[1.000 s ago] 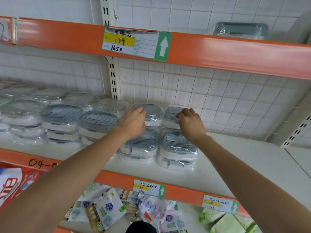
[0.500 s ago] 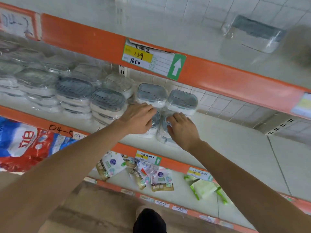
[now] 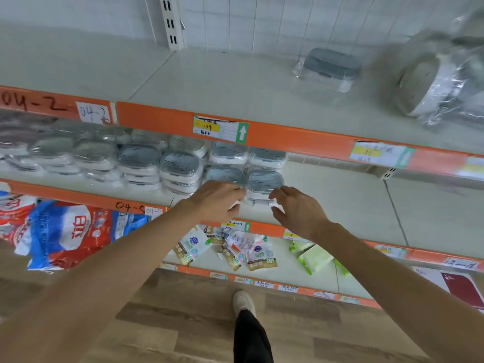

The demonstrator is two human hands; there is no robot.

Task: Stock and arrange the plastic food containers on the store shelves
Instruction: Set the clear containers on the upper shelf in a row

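Observation:
Several stacks of wrapped, grey-lidded plastic food containers (image 3: 138, 163) fill the left half of the middle shelf (image 3: 340, 205). The two rightmost front stacks stand at the shelf's front edge. My left hand (image 3: 217, 200) sits in front of the left stack (image 3: 225, 175). Its fingers are curled against the seam between the two stacks, and their tips are hidden. My right hand (image 3: 296, 208) is spread, with thumb and fingers touching the front right corner of the right stack (image 3: 264, 182). One more container (image 3: 327, 69) lies alone on the upper shelf (image 3: 209, 82).
A large wrapped round item (image 3: 432, 82) lies at the upper shelf's right end. The right half of the middle shelf is bare. Below are detergent bags (image 3: 60, 231), several small sachets (image 3: 227, 250) and green packs (image 3: 317, 258). My shoe (image 3: 243, 302) is on the wooden floor.
Both hands have drawn back from the rear containers to the front of the two front stacks. The view has risen and pulled back, so the upper shelf's top shows.

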